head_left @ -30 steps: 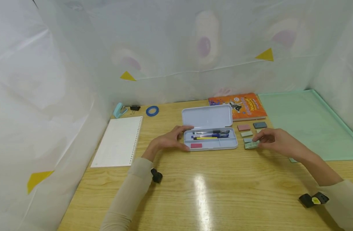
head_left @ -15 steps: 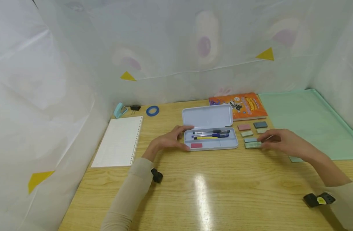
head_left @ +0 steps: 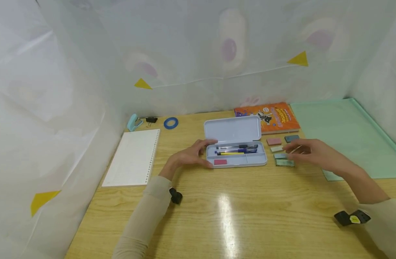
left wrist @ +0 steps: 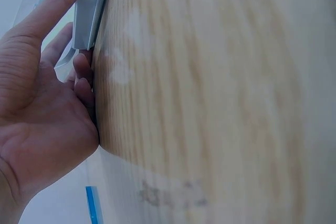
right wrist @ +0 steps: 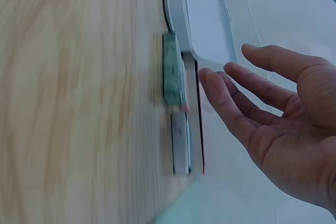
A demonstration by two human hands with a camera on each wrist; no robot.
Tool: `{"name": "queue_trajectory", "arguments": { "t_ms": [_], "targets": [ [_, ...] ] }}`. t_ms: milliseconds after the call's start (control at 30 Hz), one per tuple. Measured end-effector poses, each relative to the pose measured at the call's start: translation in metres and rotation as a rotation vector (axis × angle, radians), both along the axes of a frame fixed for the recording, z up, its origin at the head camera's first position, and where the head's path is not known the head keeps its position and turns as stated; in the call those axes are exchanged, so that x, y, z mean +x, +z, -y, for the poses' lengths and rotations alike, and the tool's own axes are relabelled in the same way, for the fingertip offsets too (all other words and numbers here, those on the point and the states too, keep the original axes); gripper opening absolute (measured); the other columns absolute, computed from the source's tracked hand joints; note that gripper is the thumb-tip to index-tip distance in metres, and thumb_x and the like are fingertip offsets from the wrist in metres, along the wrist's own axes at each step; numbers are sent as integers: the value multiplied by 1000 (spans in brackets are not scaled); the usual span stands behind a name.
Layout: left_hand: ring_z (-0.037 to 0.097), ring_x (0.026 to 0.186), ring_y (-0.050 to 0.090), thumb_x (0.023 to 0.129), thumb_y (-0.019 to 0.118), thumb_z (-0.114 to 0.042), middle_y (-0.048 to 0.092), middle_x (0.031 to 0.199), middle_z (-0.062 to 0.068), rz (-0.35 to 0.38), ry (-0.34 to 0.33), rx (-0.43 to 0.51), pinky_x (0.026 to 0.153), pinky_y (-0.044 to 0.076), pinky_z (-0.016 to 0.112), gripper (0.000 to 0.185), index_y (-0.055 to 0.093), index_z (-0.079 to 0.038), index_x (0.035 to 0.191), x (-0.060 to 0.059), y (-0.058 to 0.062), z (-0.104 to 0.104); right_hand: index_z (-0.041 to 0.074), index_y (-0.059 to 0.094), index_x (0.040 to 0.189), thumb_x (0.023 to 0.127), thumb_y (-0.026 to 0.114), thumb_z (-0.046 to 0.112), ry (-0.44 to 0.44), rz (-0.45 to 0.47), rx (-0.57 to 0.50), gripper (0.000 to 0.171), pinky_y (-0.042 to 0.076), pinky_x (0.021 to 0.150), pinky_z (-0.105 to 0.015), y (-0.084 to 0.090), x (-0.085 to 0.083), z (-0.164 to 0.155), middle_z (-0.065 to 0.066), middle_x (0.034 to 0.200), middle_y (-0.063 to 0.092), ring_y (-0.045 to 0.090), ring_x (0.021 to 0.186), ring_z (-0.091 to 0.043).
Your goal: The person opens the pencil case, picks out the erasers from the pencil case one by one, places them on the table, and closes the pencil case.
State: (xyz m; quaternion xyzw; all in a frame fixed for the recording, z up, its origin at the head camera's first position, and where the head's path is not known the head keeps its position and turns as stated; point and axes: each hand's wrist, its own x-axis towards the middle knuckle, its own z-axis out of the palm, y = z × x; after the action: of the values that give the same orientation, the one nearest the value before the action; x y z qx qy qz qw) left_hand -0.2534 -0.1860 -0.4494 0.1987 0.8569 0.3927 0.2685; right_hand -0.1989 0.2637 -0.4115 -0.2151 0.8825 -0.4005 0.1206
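Observation:
My left hand (head_left: 190,156) holds the left end of a pale blue pencil case (head_left: 256,160), thumb at the front and fingers behind. The case's lid (head_left: 232,130) stands raised at the back. Several pens (head_left: 237,151) lie in its long compartment, with a red-pink eraser (head_left: 220,162) in front of them. Just right of the case, my right hand (head_left: 317,154) hovers over small erasers, its fingers holding nothing in the right wrist view (right wrist: 283,108). Closest are a green eraser (head_left: 284,163), a light blue one (head_left: 280,156) and a whitish one (head_left: 277,149).
Behind these lie a pink eraser (head_left: 274,141) and a dark blue one (head_left: 291,138). An orange book (head_left: 278,117) sits behind the case, a green mat (head_left: 343,140) to the right. On the left are a notepad (head_left: 133,158), stapler (head_left: 133,122), binder clip (head_left: 151,120) and blue tape roll (head_left: 171,123).
My right hand has let go of the green eraser, which now lies in front of the light blue one, and has risen slightly. My left hand has stayed on the case.

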Motion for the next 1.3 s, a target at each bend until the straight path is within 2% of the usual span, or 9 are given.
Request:
{"name": "queue_trajectory", "arguments": {
  "t_ms": [133, 367, 600, 800, 1000, 1167, 1300],
  "targets": [
    [26, 125, 37, 83, 89, -36, 32, 151, 5, 1, 2, -1, 106, 36, 44, 91, 37, -47, 157, 0, -1, 1, 6, 64, 138, 102, 69, 18, 52, -27, -23, 39, 54, 82, -26, -1, -9, 30, -10, 125, 70, 66, 103, -9],
    [26, 121, 37, 84, 89, -36, 35, 144, 6, -20, -20, 0, 102, 37, 43, 91, 37, -44, 158, 0, 0, -1, 7, 72, 125, 100, 72, 19, 138, -42, -29, 28, 55, 80, -29, -3, -21, 85, -5, 115, 74, 68, 97, -18],
    [27, 126, 36, 84, 89, -38, 31, 152, 5, -5, -5, 6, 107, 35, 45, 91, 37, -47, 158, 0, 0, 0, 3, 73, 123, 98, 72, 11, 260, -62, -72, 26, 56, 88, -36, -13, -30, 133, -10, 118, 74, 67, 101, -19],
    [25, 129, 36, 84, 89, -37, 30, 155, 4, -13, -11, 13, 109, 35, 45, 91, 37, -47, 157, -1, -2, 1, 1, 74, 121, 97, 73, 12, 325, -95, 1, 27, 56, 90, -42, -18, -29, 165, -10, 115, 75, 69, 100, -20],
    [25, 127, 36, 84, 89, -37, 31, 154, 4, -19, -10, 8, 107, 36, 44, 90, 37, -46, 158, -1, -2, 1, 0, 75, 116, 95, 73, 8, 284, -144, 36, 22, 54, 95, -46, -18, -25, 183, -10, 112, 76, 70, 104, -26],
    [25, 125, 36, 84, 88, -36, 31, 153, 4, -27, -23, 9, 105, 36, 43, 91, 36, -45, 159, -1, -1, 0, -2, 75, 112, 96, 70, 2, 229, -168, 34, 17, 55, 94, -46, -21, -23, 191, -10, 106, 76, 70, 103, -27],
    [25, 124, 36, 84, 88, -37, 31, 153, 4, -25, -27, 11, 105, 36, 43, 91, 36, -46, 159, -1, -1, 0, 0, 76, 108, 94, 71, 0, 175, -189, 78, 15, 55, 92, -46, -21, -20, 196, -10, 102, 76, 71, 99, -26]
  ]
}}
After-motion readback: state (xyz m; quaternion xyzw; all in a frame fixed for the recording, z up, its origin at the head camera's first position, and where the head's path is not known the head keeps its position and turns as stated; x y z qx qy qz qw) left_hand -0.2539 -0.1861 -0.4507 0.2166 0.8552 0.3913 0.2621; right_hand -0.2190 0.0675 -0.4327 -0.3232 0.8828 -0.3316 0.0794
